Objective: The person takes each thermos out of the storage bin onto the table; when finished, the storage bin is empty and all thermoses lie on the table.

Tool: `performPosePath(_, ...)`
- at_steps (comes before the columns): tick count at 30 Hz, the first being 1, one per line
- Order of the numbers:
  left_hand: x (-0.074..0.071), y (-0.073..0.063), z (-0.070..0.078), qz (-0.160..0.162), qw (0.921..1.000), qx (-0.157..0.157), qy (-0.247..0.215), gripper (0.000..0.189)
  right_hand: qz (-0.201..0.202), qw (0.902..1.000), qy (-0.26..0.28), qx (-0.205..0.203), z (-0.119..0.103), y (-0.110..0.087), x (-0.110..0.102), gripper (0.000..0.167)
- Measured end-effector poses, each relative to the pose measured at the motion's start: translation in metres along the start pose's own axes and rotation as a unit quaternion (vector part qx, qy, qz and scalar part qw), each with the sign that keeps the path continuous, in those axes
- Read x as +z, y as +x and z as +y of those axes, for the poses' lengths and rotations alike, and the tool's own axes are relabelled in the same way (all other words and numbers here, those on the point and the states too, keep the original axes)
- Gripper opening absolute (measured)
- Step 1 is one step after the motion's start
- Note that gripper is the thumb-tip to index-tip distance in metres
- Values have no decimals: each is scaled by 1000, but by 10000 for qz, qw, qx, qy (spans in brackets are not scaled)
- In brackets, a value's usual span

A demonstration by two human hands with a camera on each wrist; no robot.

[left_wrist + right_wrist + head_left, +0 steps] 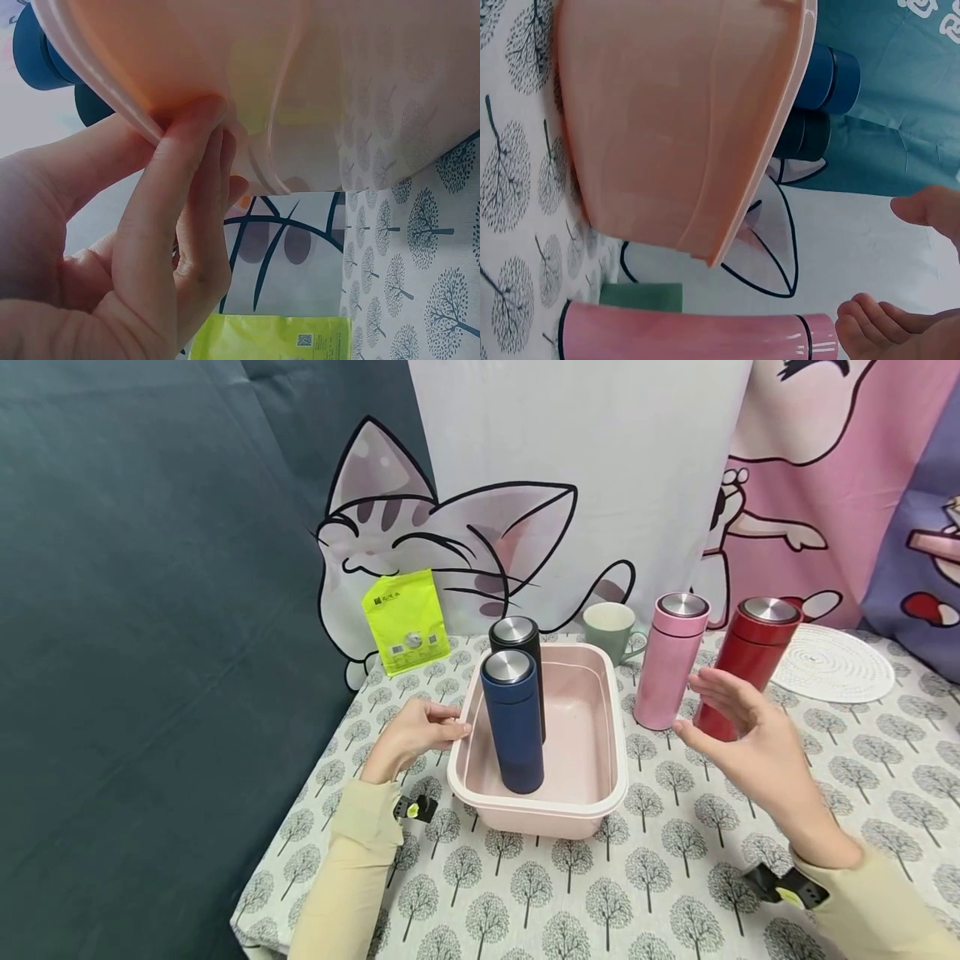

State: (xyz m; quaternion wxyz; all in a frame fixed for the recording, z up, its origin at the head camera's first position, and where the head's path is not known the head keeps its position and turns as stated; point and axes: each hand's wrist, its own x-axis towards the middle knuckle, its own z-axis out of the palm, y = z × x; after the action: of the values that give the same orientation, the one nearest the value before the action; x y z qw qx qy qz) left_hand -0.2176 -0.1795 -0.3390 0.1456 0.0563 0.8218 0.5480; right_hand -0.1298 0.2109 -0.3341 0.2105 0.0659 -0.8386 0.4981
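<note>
A pale pink plastic basin (pixel 577 718) stands on the table. Inside its left half are a navy thermos (pixel 513 727) and, just behind, a black thermos (pixel 517 631), both upright. My left hand (pixel 420 732) pinches the basin's left rim between thumb and fingers, as the left wrist view also shows. To the right of the basin stand a pink thermos (pixel 671 664) and a red thermos (pixel 750 647). My right hand (pixel 757 743) is in front of these two, thumb and fingers spread apart, with nothing held. Whether it touches either thermos I cannot tell.
A green mug (pixel 607 628) stands behind the basin's far right corner. Farther right lies a round white woven mat (pixel 832 664). A lime-yellow packet (pixel 407 622) leans at the back left. The tree-print cloth (pixel 562 902) covers the table, whose left edge drops off beside my left arm.
</note>
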Motion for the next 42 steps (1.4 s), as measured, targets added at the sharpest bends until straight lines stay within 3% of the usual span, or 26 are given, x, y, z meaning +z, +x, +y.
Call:
performPosePath(12,-1,2,4,-110,9998,157,-55,41,-421,9979,490,-103,-10,11,24,63)
performPosePath(21,-1,2,4,-41,9999,61,-91,43,-725,9953,618,-145,-18,19,41,68)
performPosePath(28,-1,3,4,-2,9998,-24,-179,45,-1123,9870,1116,-289,-27,27,61,70)
performPosePath(42,2,2,2,36,9997,-69,-223,41,-1859,9751,1203,-85,-31,35,98,76)
